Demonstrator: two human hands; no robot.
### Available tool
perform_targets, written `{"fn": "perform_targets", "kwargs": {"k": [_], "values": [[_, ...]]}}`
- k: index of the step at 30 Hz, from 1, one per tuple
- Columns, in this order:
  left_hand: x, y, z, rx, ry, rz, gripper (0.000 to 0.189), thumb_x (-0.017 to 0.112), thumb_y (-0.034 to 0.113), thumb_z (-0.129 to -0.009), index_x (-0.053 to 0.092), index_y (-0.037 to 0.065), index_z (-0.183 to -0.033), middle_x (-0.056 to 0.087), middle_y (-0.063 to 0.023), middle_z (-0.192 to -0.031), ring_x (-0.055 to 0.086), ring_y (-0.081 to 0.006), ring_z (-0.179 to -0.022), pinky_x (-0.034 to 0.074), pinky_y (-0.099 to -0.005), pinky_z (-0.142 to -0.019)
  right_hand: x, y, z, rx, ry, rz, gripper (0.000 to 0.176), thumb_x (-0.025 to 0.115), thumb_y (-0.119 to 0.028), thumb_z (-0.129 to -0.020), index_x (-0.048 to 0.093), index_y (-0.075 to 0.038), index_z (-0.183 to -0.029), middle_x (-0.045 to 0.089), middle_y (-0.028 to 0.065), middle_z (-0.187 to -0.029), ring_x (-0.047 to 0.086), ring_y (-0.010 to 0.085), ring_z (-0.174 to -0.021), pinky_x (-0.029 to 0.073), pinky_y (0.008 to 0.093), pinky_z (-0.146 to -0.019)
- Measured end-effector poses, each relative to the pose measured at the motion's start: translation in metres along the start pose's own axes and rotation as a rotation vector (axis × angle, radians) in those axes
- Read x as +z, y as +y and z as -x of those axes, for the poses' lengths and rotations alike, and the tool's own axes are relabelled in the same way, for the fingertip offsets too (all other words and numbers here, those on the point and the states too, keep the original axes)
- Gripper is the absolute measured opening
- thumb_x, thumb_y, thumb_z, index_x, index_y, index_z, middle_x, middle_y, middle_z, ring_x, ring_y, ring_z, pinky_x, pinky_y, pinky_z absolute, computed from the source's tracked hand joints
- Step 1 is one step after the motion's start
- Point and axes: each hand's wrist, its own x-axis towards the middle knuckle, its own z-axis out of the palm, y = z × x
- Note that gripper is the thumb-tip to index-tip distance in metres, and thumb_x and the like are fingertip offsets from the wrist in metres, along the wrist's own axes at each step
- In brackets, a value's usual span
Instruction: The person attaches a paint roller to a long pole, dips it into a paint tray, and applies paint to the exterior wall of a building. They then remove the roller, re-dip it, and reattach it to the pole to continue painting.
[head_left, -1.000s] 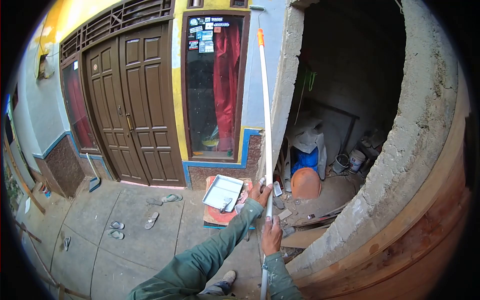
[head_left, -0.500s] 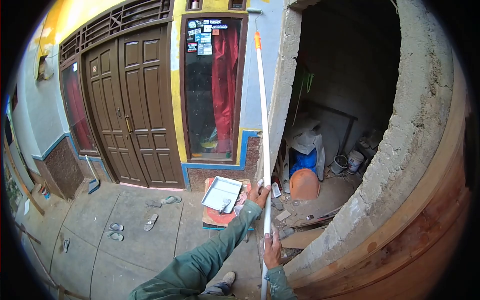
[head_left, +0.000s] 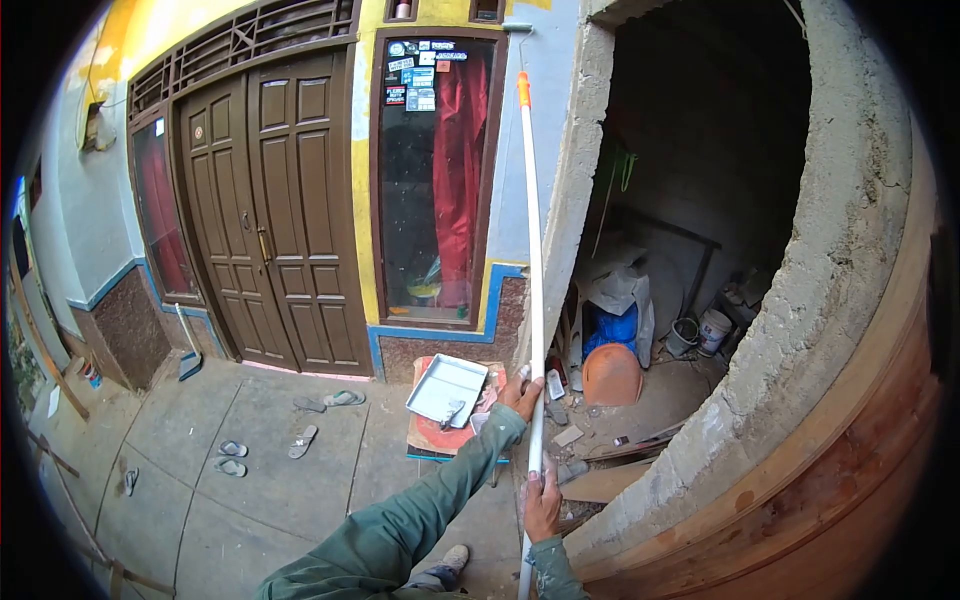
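Note:
A long white extension pole (head_left: 534,250) with an orange collar (head_left: 524,90) rises in front of me. At its top, a paint roller (head_left: 518,28) is against the light blue wall (head_left: 548,90), beside the window's upper corner. My left hand (head_left: 520,395) is closed round the pole at mid-height. Lower down, my right hand (head_left: 543,507) grips the same pole. A white paint tray (head_left: 447,389) with a small grey-smeared tool lies left of my left hand, on a low stand with a reddish top (head_left: 425,432).
Brown double doors (head_left: 275,220) and a red-curtained window (head_left: 410,200) stand ahead. Several sandals (head_left: 302,442) and a dustpan (head_left: 190,362) are on the concrete floor. On the right, a rough doorway (head_left: 850,190) opens onto buckets (head_left: 712,330) and rubble.
My view has shifted slightly, so the scene sits a little farther right. The roller stays near the same wall spot. Both hands keep their hold, and the pole's lower end has swung slightly left.

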Motion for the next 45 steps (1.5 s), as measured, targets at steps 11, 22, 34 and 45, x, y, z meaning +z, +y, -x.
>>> {"fn": "perform_targets", "kwargs": {"k": [11,22,34,45], "values": [[-0.008,0.025,-0.033,0.073,-0.034,-0.075,0.037,0.048,0.023,-0.09,0.043,0.001,-0.119,0.058,-0.0058,-0.068,0.055,-0.012,-0.057,0.046,-0.0267,-0.052,0.009,0.027,-0.026,-0.029,-0.012,-0.104,0.041,0.042,-0.024,-0.091,0.04,-0.003,-0.126,0.053,0.013,-0.087,0.05,0.0187,-0.067,0.043,0.0302,-0.06],[-0.025,0.005,-0.006,0.04,-0.006,-0.154,0.04,0.053,0.035,-0.086,0.052,-0.001,-0.103,0.06,-0.0164,-0.076,0.06,-0.0272,-0.07,0.046,-0.036,-0.065,0.027,-0.001,-0.01,0.175,-0.046,-0.152,0.042,0.042,-0.027,-0.091,0.041,-0.001,-0.124,0.051,0.008,-0.081,0.048,0.0142,-0.063,0.042,0.0283,-0.056],[-0.054,0.05,-0.058,0.061,-0.092,-0.088,0.042,0.052,0.031,-0.088,0.047,-0.004,-0.111,0.061,-0.0098,-0.071,0.057,-0.0156,-0.064,0.045,-0.0299,-0.061,0.056,0.005,-0.053,0.125,0.007,-0.179,0.04,0.04,-0.024,-0.092,0.039,0.0,-0.124,0.054,0.0149,-0.097,0.051,0.0173,-0.075,0.045,0.0305,-0.067],[-0.065,0.048,-0.024,-0.061,-0.215,-0.114,0.048,0.053,0.032,-0.087,0.044,-0.002,-0.12,0.064,-0.0134,-0.083,0.061,-0.0183,-0.076,0.047,-0.0297,-0.068,0.056,0.01,-0.022,0.202,0.006,-0.127,0.042,0.041,-0.025,-0.091,0.04,-0.001,-0.124,0.055,0.0154,-0.089,0.052,0.0189,-0.069,0.045,0.0314,-0.062]]}}
